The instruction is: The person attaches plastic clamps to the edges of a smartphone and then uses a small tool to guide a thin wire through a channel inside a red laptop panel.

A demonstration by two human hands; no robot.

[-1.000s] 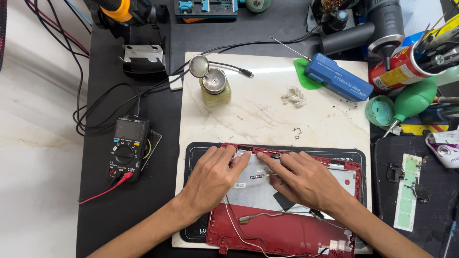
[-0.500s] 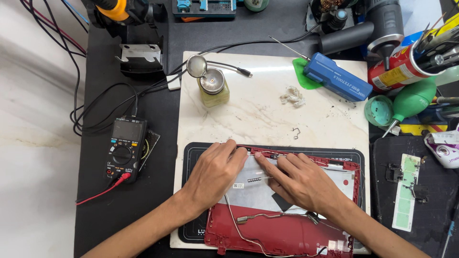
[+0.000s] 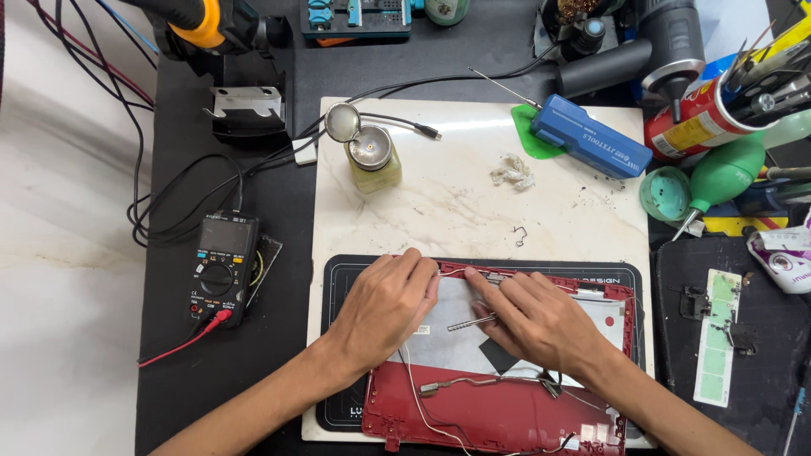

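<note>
Covering most of the black bench is a white marble-patterned slab (image 3: 473,211), and on its near half a black work mat (image 3: 338,279) carries the red laptop lid shell (image 3: 507,418) with its silver inner panel (image 3: 456,338). Both hands rest on that shell at its upper edge. The left hand (image 3: 384,308) lies palm down, fingers loosely curled onto the panel's top left corner, pressing rather than grasping. The right hand (image 3: 536,321) lies just beside it, fingers stretched toward the left along the top rim, fingertips touching a thin white cable (image 3: 452,272); whether it pinches that cable cannot be told. A black multimeter (image 3: 221,266) sits on the bench well left of the mat. A blue tool case (image 3: 590,148) lies at the slab's far right corner. A small glass dispenser bottle (image 3: 372,159) stands upright at the far left.
</note>
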